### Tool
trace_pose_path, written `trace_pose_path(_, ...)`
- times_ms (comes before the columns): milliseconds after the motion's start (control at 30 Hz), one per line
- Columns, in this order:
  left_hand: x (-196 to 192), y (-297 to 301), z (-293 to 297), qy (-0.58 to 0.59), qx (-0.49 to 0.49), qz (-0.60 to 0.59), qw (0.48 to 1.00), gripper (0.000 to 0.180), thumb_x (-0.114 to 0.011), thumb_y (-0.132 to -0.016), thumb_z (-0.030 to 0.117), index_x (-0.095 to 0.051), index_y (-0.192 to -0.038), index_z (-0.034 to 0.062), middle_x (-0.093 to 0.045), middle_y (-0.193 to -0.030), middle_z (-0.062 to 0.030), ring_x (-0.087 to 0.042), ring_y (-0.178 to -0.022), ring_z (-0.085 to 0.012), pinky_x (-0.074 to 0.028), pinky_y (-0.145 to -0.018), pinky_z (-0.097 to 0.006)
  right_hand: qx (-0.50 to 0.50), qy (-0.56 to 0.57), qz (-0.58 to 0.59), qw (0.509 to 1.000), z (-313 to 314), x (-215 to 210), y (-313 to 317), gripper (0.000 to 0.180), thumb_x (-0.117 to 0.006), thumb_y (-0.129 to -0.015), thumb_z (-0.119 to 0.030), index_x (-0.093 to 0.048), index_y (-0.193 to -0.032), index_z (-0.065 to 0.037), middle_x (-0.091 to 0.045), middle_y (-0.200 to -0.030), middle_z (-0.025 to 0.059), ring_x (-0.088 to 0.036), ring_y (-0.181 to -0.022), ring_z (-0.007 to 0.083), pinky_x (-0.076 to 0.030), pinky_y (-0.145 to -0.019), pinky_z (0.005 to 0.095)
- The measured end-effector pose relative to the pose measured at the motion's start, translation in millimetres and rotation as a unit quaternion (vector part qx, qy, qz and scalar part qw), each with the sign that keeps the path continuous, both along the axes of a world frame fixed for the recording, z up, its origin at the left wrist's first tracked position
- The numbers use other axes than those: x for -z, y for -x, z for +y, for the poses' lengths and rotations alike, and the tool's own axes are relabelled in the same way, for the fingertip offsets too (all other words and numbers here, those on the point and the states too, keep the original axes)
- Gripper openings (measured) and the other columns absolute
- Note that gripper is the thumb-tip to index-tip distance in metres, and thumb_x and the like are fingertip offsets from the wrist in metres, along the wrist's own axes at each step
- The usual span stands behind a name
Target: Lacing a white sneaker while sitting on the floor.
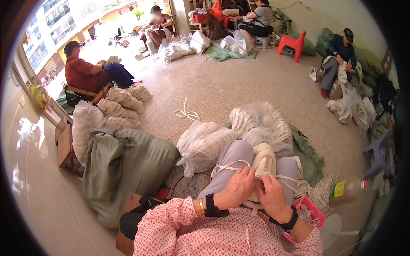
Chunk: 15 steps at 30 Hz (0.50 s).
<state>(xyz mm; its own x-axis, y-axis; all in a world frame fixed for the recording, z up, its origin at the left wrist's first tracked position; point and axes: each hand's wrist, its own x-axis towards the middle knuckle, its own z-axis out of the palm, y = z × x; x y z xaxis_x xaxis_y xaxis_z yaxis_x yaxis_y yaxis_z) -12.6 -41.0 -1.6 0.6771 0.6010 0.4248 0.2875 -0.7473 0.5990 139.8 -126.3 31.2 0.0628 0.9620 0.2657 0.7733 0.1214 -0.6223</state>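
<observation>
Both hands — left hand [240,187], right hand [270,193] — gripped white strap [230,167] on shoe sole [264,160] in lap; lacing looked midway — bagged soles [205,145] nearby.

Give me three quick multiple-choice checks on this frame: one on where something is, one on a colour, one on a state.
1. Where does the pale shoe upper lie?
A. on the person's lap
B. on the red stool
C. on the windowsill

2. What colour is the small plastic stool at the far wall?
A. blue
B. red
C. white

3. How are the left hand and right hand placed?
A. both resting flat on the floor
B. both at the white cord on the lap
C. one raised overhead

Answers:
1 A, it rests between the grey-clad knees.
2 B, it is plainly red against the pale wall.
3 B, the fingers of both pinch at the cord by the upper.
</observation>
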Motion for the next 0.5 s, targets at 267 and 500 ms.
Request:
trace_pose_path(267,14,-4,-6,0.049,-0.008,-0.027,0.998,0.017,-0.061,-0.087,0.001,-0.052,-0.102,-0.0013,-0.055,-0.095,-0.0226,-0.056,-0.093,-0.0442,-0.048,-0.081,-0.051,0.002,0.021,-0.112,0.993,9,13,1,0.007,-0.064,-0.093,-0.009,-0.062,-0.096,-0.002,-0.062,-0.095,0.0172,-0.065,-0.087,0.0418,-0.052,-0.073,0.051)
trace_pose_path(500,-14,2,8,0.099,-0.028,-0.048,0.994,0.017,-0.061,-0.089,-0.002,-0.053,-0.104,0.002,-0.058,-0.085,-0.0189,-0.059,-0.074,-0.039,-0.049,-0.067,-0.046,0.0,0.031,-0.029,0.999,6,-19,-20,0.009,-0.069,-0.091,-0.006,-0.062,-0.092,-0.001,-0.066,-0.088,0.013,-0.068,-0.078,0.0328,-0.053,-0.068,0.044)
